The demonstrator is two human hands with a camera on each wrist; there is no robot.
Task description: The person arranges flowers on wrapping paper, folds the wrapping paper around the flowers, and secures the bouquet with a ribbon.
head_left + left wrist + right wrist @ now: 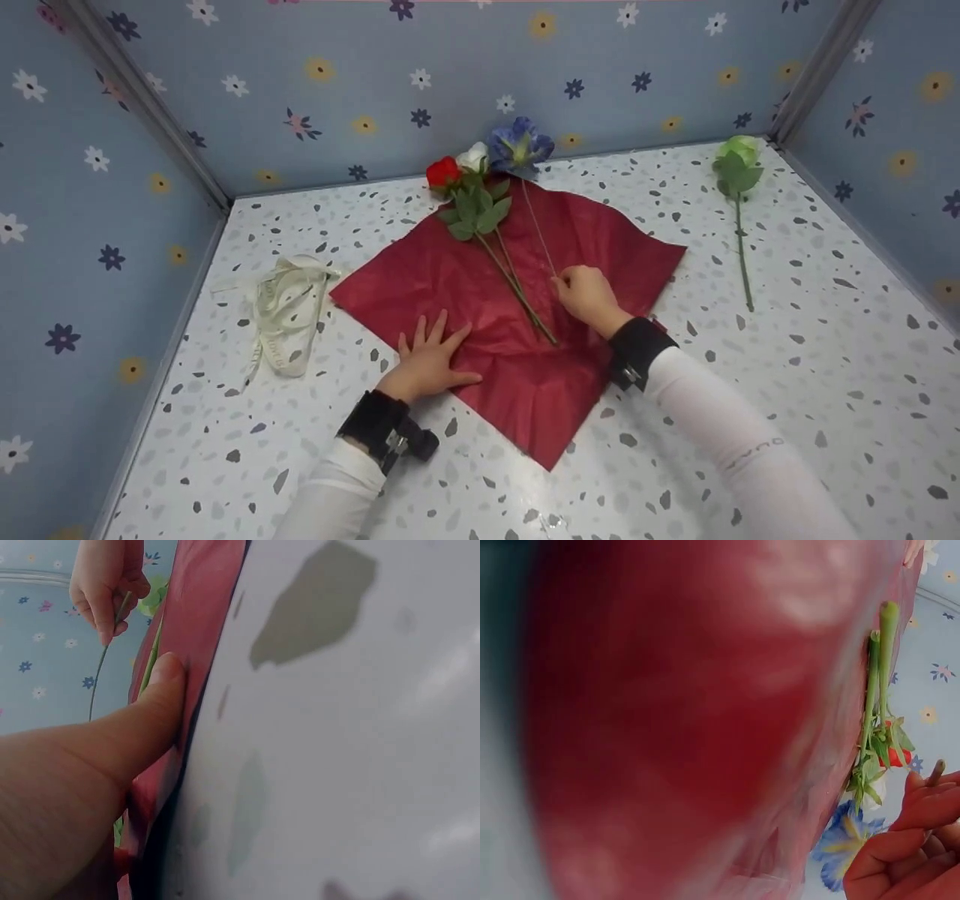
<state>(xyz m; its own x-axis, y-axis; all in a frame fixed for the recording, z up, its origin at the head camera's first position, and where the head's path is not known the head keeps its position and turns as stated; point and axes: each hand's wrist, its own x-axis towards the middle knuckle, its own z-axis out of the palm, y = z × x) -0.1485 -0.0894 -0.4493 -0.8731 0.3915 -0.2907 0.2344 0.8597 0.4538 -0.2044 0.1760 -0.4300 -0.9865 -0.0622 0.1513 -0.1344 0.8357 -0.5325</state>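
Note:
A sheet of dark red wrapping paper (607,232) lies spread on the speckled table with a corner toward me. My left hand (431,367) rests on its left front edge, fingers spread. Between thumb and fingers, my right hand (589,296) pinches the lower end of a thin stem (97,675). That stem runs up to a blue flower (519,144) at the paper's far corner. Left of it, a red rose (442,175) and a white rose (473,157) lie side by side, their green stems slanting across the paper toward me.
A pale green rose (739,154) lies on the table at the right, its stem toward me. On the left sits a loose heap of cream printed ribbon (268,300). Flower-patterned panels (465,82) enclose the table (825,375) at the back and both sides.

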